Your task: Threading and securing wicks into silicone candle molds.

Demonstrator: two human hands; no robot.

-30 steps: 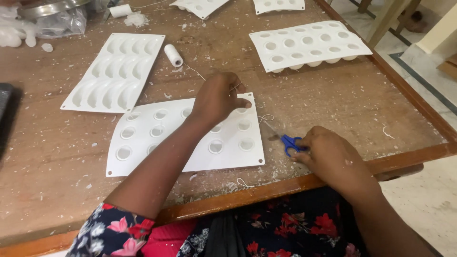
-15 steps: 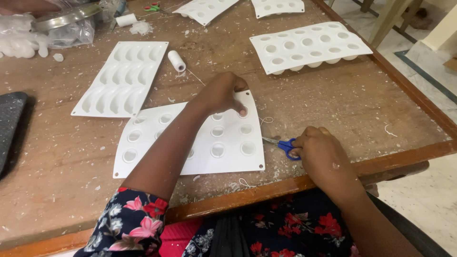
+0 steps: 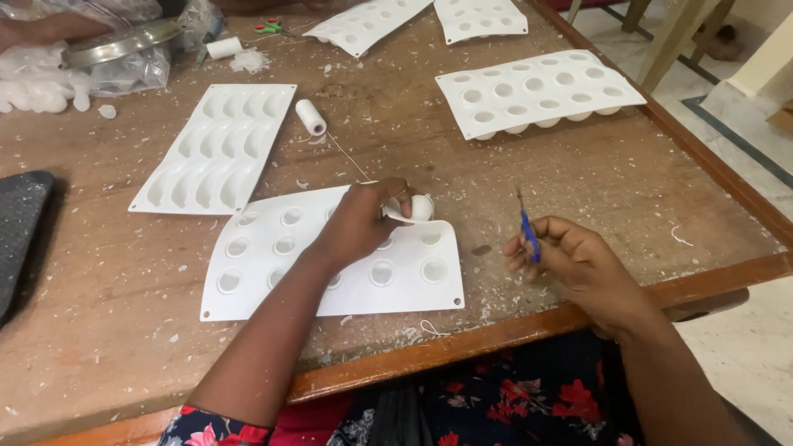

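Two hands are busy at the near edge of the wooden table (image 3: pixel 628 177). Left hand (image 3: pixel 357 223) pinches the far right corner of the white mould sheet (image 3: pixel 273 285) and curls it up, so one round cup bulges out underneath. That bend suggests the sheet is soft, light and rubbery, so it likely flops if held by one corner; a grip on an edge close to a cup looks best. Right hand (image 3: pixel 578 264), just right of the sheet, is closed around small blue-handled scissors (image 3: pixel 525 225), blades pointing up. Thin white thread runs from the sheet's lifted corner back to a thread spool (image 3: pixel 311 116) beyond the sheet. Left of the spool lies a mould with curved hollows (image 3: pixel 216 149). Far right of the spool sits another round-cup mould (image 3: pixel 537 91).
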